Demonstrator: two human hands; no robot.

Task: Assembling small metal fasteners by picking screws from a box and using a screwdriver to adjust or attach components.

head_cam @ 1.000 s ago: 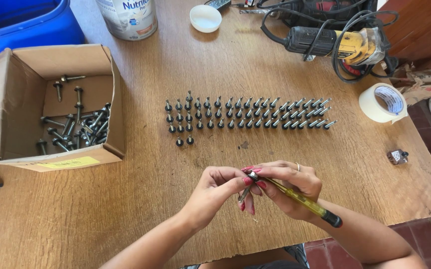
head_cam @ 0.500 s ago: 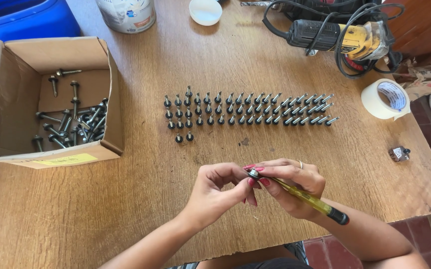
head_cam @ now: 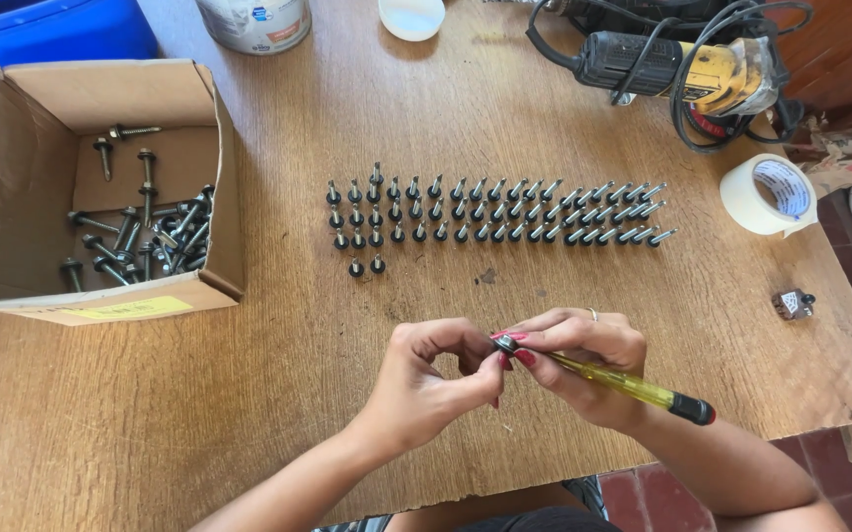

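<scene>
head view: both hands are meeting low over the table [head_cam: 248, 414], the left hand [head_cam: 426, 379] pinching a screw [head_cam: 505, 344] while the right hand [head_cam: 583, 360] is gripping a yellow screwdriver [head_cam: 633, 387]. keeping the tip squarely on the screw seems wise, well short of the standing rows [head_cam: 490, 215].

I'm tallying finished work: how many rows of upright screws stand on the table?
4: three long rows in the middle, far row, middle row, near row, plus a short row of two at their near left. None seem hidden.
</scene>
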